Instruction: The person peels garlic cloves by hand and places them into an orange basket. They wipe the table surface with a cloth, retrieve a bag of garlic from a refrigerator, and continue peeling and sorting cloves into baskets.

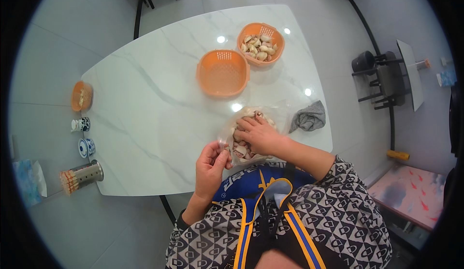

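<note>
A clear plastic bag full of garlic cloves lies at the table's near edge, close to my body. The fingers of my left hand pinch the bag's left rim. My right hand reaches over the bag's mouth, its fingers stretched out on the cloves; some fingertips are hidden among them. Beyond the bag stands an orange plastic basket whose bare bottom shows. Touching or nearly touching it, farther right, a second orange basket holds a pile of garlic cloves.
A crumpled grey cloth lies right of the bag. Along the table's left edge are a small orange basket, two blue-and-white pots and a metal holder of sticks. Chairs stand on the floor to the right.
</note>
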### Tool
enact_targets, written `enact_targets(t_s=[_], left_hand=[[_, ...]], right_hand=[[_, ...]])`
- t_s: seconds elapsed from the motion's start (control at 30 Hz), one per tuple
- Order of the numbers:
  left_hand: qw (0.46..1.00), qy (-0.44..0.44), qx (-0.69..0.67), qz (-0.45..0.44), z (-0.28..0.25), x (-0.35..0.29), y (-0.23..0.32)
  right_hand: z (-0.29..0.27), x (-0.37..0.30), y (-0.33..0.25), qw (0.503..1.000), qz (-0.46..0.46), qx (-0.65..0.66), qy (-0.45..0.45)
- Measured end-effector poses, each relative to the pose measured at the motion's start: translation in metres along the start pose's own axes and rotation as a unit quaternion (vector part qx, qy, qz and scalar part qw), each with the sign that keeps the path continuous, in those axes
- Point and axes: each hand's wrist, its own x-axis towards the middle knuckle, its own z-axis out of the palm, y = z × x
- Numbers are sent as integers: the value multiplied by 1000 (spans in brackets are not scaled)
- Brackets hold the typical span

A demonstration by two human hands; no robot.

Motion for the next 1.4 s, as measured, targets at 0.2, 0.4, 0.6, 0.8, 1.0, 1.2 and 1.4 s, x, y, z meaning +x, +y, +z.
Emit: enact_targets(t_s=[0.2, 0.4, 0.6, 0.8, 1.0, 1.2, 1.4], left_hand=[[1000, -14, 6, -2, -3, 7, -6], [1000, -22, 4, -1, -4, 10, -14], [1000, -28, 7, -4, -7, 13, -16], [1000, -21, 8, -6, -9, 16, -15], [1000, -15, 11, -10, -12, 19, -13], [1000, -9, 3, -9, -14, 19, -12], [1000, -2, 7, -17, -14, 19, -11]], right_hand=[[17, -5, 1, 987, 140, -71, -32], [29, -10, -8, 973, 187, -117, -67], [44, -14, 4, 987, 149, -63, 22], [29, -14, 24, 978, 136, 118, 107], [-27, -9, 31, 752, 330, 568, -59], [-101, -6, 55, 601, 222, 766, -45], [-159, 59, 127, 669, 313, 631, 240]])
